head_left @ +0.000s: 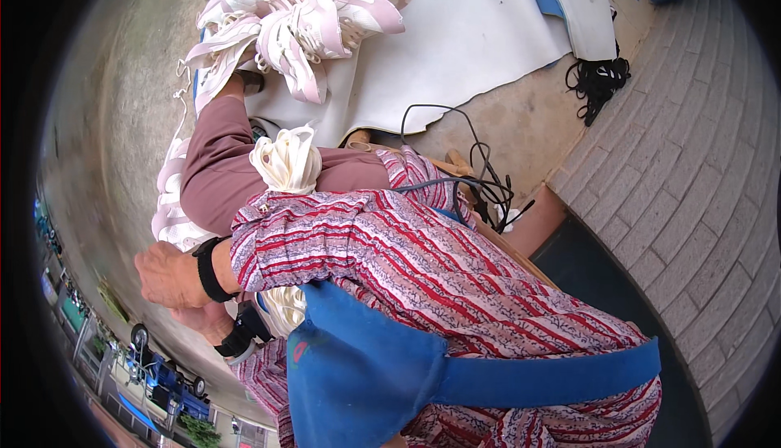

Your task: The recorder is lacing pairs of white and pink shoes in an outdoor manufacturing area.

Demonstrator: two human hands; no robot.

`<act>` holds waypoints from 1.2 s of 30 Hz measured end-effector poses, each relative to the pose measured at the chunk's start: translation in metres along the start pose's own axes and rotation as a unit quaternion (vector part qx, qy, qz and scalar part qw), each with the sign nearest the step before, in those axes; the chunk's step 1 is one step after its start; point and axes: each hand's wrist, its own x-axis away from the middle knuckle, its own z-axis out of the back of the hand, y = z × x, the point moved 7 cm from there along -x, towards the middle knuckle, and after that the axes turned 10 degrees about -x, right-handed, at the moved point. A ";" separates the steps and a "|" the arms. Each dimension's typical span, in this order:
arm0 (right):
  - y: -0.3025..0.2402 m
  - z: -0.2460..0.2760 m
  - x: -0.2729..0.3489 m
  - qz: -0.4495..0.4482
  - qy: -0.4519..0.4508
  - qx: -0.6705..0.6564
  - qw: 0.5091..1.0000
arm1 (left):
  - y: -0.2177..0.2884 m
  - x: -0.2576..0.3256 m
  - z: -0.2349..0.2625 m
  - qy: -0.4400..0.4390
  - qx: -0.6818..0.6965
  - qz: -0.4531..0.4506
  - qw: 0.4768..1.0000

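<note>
My right hand (168, 273), black strap on its wrist, is curled closed at the left, beyond my knee. Whatever it holds is hidden. My left hand (203, 318), wearing a black band with a small device, lies just beneath it, mostly covered, its fingers out of sight. Beside them hang pink-and-white curved pieces (175, 196) that look like shoe uppers. A bundle of cream laces (286, 161) rests on my mauve trouser leg. More cream laces (286, 306) show between my right sleeve and the blue apron (358, 367).
A large pile of pink-and-white pieces (313, 17) lies on a white sheet (464, 50). Dark cables (488, 171) loop near my striped sleeve. Black laces (598, 86) hang by grey paving (683, 123). Vehicles (167, 383) stand in the distance.
</note>
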 end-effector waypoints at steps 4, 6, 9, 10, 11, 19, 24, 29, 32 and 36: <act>-0.006 -0.015 0.009 -0.053 0.030 0.076 0.995 | -0.012 -0.004 -0.017 -0.325 0.163 0.036 0.931; -0.014 -0.025 0.016 -0.073 0.048 0.113 0.990 | -0.007 -0.006 0.011 -0.036 0.053 0.021 0.998; -0.003 -0.038 -0.008 0.002 0.101 0.221 0.970 | 0.007 -0.002 -0.026 -0.082 0.038 0.032 0.995; -0.009 -0.029 -0.001 0.016 0.092 0.217 0.972 | 0.008 -0.003 -0.011 -0.071 0.043 0.038 0.996; -0.012 -0.014 0.005 0.049 0.107 0.058 0.991 | 0.008 -0.005 0.001 -0.062 0.046 0.043 0.996; 0.185 0.218 0.046 0.047 -0.157 -0.069 0.984 | -0.006 -0.083 0.086 -0.203 0.293 0.087 0.930; 0.245 0.327 0.097 0.047 -0.095 0.140 0.985 | -0.015 -0.109 0.147 -0.183 0.296 0.033 0.937; 0.204 0.410 0.063 -0.020 -0.080 0.131 0.988 | -0.015 -0.093 0.102 -0.222 0.230 0.036 0.947; 0.167 0.406 0.055 0.050 -0.078 0.098 0.991 | -0.014 -0.086 0.106 -0.154 0.180 0.031 0.971; 0.156 0.391 0.047 0.081 -0.017 0.130 0.988 | -0.018 -0.082 0.116 -0.128 0.140 0.028 0.981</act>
